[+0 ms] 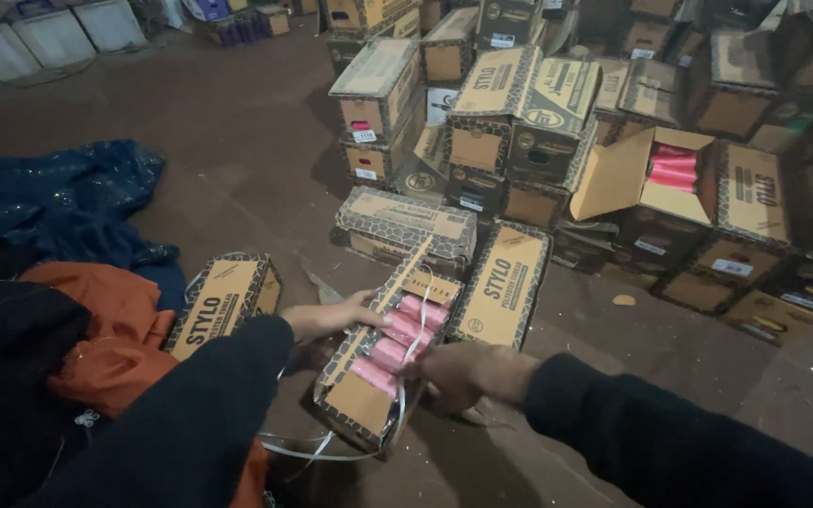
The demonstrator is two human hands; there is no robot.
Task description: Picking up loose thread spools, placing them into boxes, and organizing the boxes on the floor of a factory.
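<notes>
Head cam, bottom centre: open carton [383, 362] lies on the floor, flaps back, pink thread cones [397, 343] all in their row, strap [326, 450] loose. Left hand [331, 315] grips its edge; right hand [458, 372] looks closed near the cones, can't tell on what. Sealed brown cartons [505, 287] sit beside it, stacks [519, 113] with white labels upper right.
</notes>
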